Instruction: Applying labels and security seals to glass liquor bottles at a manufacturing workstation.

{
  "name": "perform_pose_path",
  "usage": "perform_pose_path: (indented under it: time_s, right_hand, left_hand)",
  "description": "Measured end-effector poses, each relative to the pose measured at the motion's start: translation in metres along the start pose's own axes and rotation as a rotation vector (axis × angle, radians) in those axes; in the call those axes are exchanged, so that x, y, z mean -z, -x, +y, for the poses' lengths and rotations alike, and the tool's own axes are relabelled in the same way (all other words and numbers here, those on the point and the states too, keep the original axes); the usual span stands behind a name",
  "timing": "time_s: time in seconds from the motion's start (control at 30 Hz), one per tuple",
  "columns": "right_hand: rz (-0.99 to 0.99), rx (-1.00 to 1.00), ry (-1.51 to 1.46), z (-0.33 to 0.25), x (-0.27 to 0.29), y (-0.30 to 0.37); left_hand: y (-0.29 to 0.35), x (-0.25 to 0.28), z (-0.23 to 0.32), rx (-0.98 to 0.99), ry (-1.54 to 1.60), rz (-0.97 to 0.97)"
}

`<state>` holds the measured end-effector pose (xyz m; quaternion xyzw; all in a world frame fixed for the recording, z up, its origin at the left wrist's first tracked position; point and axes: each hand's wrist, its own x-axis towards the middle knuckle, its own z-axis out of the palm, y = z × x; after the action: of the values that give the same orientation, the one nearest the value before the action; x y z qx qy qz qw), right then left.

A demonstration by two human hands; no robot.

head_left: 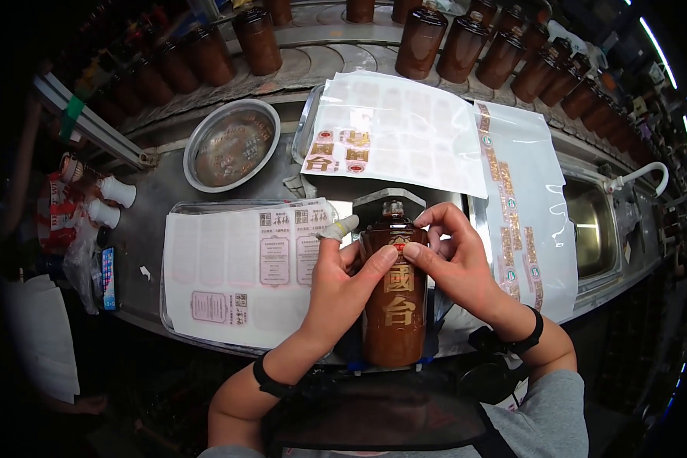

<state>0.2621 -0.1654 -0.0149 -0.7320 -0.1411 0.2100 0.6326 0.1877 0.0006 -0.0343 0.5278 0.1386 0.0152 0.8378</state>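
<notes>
Left hand (347, 280): half-curled along the left of the bottle (394, 336), thumb at the red label (400, 246); whether it grips cannot be told.
Right hand (456, 259): half-curled, thumb at the same label; grip likewise unclear.
Bottle: between both hands, at the near edge of the table (151, 229).
Sheets (191, 252): left, right and beyond.

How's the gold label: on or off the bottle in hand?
On: the gold label lies against the bottle, left thumb and right thumb at its top.
</notes>
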Motion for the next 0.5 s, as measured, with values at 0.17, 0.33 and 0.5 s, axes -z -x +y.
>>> perform_pose_path:
  time_s: [0.17,0.33,0.5]
  right_hand:
    - [0.004,0.040,0.010,0.0001,-0.0009,-0.0006]
    - [0.008,0.057,0.013,-0.0006,-0.0009,-0.0009]
    - [-0.002,0.035,0.061,-0.0025,0.0006,0.0003]
  left_hand:
    - [-0.0002,0.0001,-0.0012,0.010,-0.020,0.006]
    - [-0.0006,0.0011,-0.0024,0.003,-0.030,0.005]
    - [-0.0001,0.0016,-0.0026,-0.015,-0.037,-0.003]
